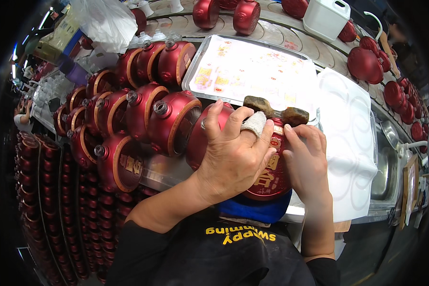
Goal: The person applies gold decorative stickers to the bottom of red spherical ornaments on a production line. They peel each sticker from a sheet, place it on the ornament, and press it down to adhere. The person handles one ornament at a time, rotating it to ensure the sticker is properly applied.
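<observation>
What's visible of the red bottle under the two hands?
The bottle is metallic red, apparently painted, its rounded face toward the camera with large gold characters, smaller marks and a pale strip near the top. The lower edge meets a blue pad. The left hand covers part of its left side; the right hand has fingertips at its upper right. Neck not clearly visible.

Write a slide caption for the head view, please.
Fingers at a red bottle, other bottles to the left, white sheet beyond.

White jug (325, 20): squarish, at the back
Plastic bag (104, 21): crumpled, upper left
Purple container (76, 72): near the bag
Metal sink (385, 174): far right, beside a pale pipe (417, 144)
</observation>
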